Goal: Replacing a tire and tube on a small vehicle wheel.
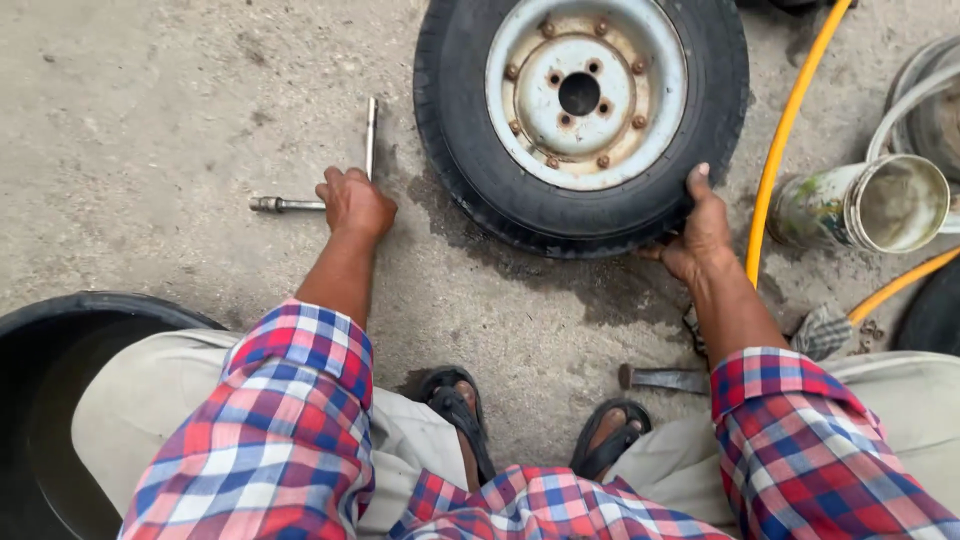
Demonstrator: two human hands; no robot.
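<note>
Your left hand (pixel 355 203) has its fingers closed around the metal cross wrench (pixel 330 175) lying on the concrete floor (pixel 150 120), at nine o'clock from the wheel (pixel 580 115). Your right hand (pixel 698 235) grips the tyre's edge at about four o'clock, thumb up on the rubber. A yellow hose (pixel 785 130) and a tin can (pixel 862 205) lie at three o'clock.

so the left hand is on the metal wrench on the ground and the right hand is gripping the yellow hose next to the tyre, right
Not quite. The left hand is indeed on the metal wrench on the ground, but the right hand grips the tyre at its lower edge, not the yellow hose, which runs just beside that hand. The head view shows this.
</note>
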